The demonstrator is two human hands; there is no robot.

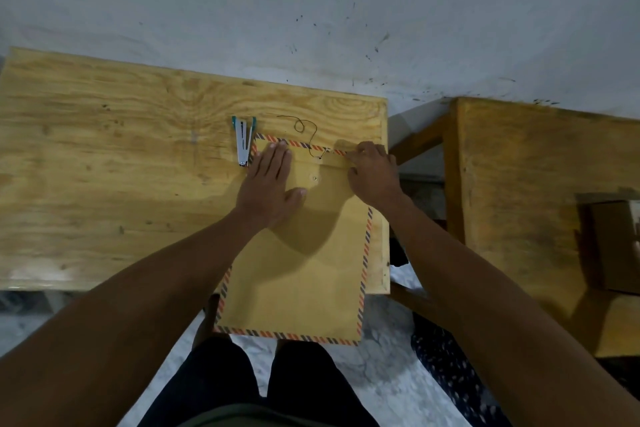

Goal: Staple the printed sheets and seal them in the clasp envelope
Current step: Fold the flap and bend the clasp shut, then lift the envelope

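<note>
A brown clasp envelope (pixel 304 274) with a red and blue striped border lies on the wooden table (pixel 114 163), its near end hanging over the table's front edge. Its flap is folded down at the far end. My left hand (pixel 268 184) presses flat on the flap's left part, fingers straight. My right hand (pixel 374 173) rests on the flap's right corner with its fingers curled on the fold. A thin dark string (pixel 304 132) trails from the flap button onto the table. Below the flap sits a round clasp disc (pixel 315 178). No printed sheets are visible.
A silver stapler (pixel 243 144) with teal ends lies open just left of the envelope's far corner. A second wooden table (pixel 540 204) stands to the right across a gap, with a dark flat object (pixel 613 246) on it. A white wall is behind.
</note>
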